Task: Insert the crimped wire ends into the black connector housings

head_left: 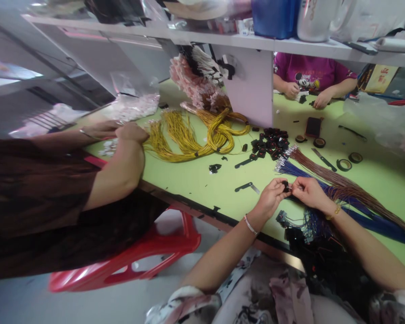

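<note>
A small black housing [285, 186] is held right of centre in the frame, pinched by the left grip [272, 194] at the fingertips, presumably because so small a part leaves no room for the palm. The right grip [308, 191] is brought against it, thumb and fingers drawn together; whether a wire end is pinched there could not be determined. Both wrists are set near the edge of the surface [175, 180], probably for steadiness.

A pile of black housings [270, 143] is heaped just beyond the hands, seemingly for short reach. Brown wires [327, 170] and blue wires [374, 227] are laid in long bundles toward the right edge of the frame; their silvery tips are gathered near the pile, likely so that single ends can be picked out. Yellow wires [180, 135] are fanned at upper centre, with one length looped into a coil.

Materials: housings matte, dark, blocky, apparently moulded plastic; wires thin, flexible, smooth-coated; surface flat, pale green. A folding blade [245, 186] is left half-unfolded at centre, dark handle, metallic edge. A tape roll [319, 142], dark and ring-shaped, is placed at upper right. A red stool [131, 262], glossy and moulded with cut-outs, is seen at lower left
</note>
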Demonstrator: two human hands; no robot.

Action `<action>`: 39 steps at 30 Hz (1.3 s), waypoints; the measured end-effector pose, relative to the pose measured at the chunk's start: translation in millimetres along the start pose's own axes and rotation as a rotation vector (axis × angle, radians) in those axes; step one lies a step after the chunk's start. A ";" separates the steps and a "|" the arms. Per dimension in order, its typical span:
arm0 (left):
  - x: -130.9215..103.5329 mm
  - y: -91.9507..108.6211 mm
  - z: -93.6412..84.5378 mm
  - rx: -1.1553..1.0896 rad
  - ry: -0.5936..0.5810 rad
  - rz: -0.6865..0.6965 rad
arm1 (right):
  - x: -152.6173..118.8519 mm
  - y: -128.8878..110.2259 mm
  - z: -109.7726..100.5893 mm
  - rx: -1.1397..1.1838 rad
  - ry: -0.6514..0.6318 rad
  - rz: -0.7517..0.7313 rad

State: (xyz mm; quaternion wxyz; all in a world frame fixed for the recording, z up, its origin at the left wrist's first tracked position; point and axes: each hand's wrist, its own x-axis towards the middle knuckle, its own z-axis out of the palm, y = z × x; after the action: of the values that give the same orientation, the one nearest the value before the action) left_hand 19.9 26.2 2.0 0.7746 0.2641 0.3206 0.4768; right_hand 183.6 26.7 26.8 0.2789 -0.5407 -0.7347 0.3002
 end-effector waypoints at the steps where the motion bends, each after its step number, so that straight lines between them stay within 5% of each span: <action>1: 0.3 -0.5 -0.5 0.001 -0.001 -0.001 | -0.1 -1.1 -0.1 -0.005 0.000 -0.002; 15: 2.1 -6.6 0.8 0.091 0.124 0.025 | 2.1 -9.0 4.9 -0.148 0.080 -0.135; 23: 0.9 -2.5 -0.3 0.054 0.075 -0.003 | 1.7 4.0 5.0 0.149 0.025 0.012; 30: -0.5 -1.3 -2.4 0.049 0.053 -0.016 | -2.1 -4.9 7.2 0.013 0.072 -0.052; 39: 1.1 -1.3 -5.0 0.074 0.072 -0.058 | -3.3 -2.2 9.2 -0.325 0.085 -0.327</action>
State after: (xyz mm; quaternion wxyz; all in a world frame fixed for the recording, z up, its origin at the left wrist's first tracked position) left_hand 17.3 27.2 -2.5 0.7659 0.2660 0.3732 0.4510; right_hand 176.3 21.8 22.0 0.2635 -0.4644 -0.8389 0.1057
